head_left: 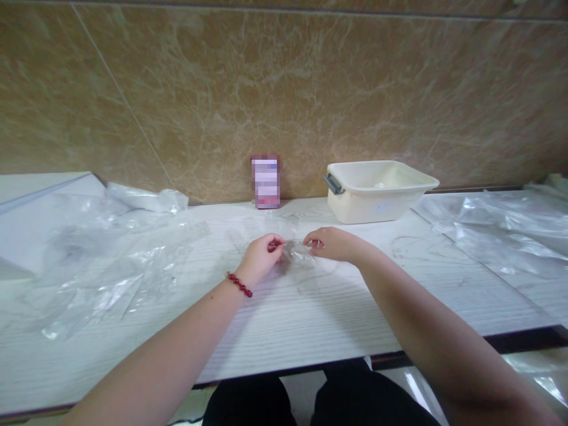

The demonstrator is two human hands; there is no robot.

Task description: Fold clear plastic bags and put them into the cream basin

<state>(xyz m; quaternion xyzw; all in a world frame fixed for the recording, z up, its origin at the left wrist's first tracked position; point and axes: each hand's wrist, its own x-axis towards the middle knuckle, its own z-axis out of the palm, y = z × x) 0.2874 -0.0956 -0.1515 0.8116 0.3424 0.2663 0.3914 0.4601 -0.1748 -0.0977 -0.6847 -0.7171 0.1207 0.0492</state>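
My left hand (261,255) and right hand (331,243) pinch a small clear plastic bag (298,254), crumpled and glossy, mid-table (310,319). Its contents and edges are hard to make out.

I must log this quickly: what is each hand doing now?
Left hand: fingers closed, pinching the left edge of the small clear plastic bag.
Right hand: fingers closed, pinching its right edge.

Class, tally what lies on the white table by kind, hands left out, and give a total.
Clear plastic sheet heaps: 2, left and right
Small clear bag pinched by both hands: 1
Cream tub: 1
Pink box: 1
Total: 5
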